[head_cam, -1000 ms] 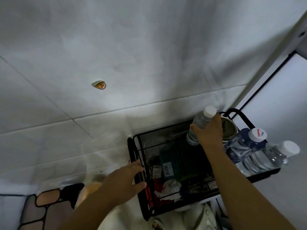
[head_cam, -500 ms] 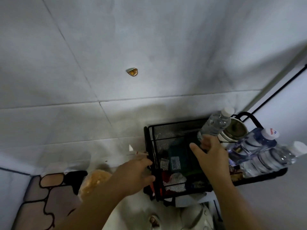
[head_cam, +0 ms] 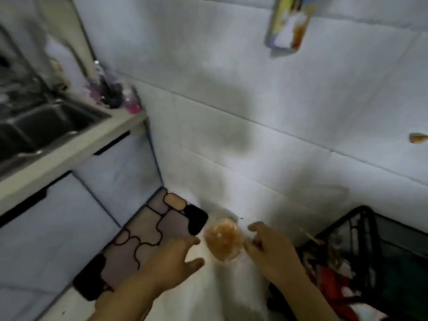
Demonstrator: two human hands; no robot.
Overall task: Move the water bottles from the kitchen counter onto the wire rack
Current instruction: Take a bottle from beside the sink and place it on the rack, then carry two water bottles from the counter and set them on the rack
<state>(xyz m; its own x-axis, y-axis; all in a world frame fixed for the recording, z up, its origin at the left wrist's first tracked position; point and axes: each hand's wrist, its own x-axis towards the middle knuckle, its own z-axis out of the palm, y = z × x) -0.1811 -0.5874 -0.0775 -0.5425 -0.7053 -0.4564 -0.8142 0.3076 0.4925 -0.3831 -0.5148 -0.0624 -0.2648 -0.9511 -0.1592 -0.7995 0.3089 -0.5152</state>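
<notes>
Both hands are empty with fingers spread, the left hand (head_cam: pixel 172 258) and right hand (head_cam: pixel 269 246) either side of a bag of food (head_cam: pixel 223 239) on the floor (easily knocked if they swing carelessly). Half a second ago the bottles stood in the wire rack (head_cam: pixel 361 230); now the view has turned toward the counter (head_cam: pixel 69 154), and no bottle shows.

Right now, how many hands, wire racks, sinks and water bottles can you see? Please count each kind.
Hands: 2, the left hand and right hand, both empty
Wire rack: 1
Sink: 1
Water bottles: 0 in view
Total: 4
</notes>
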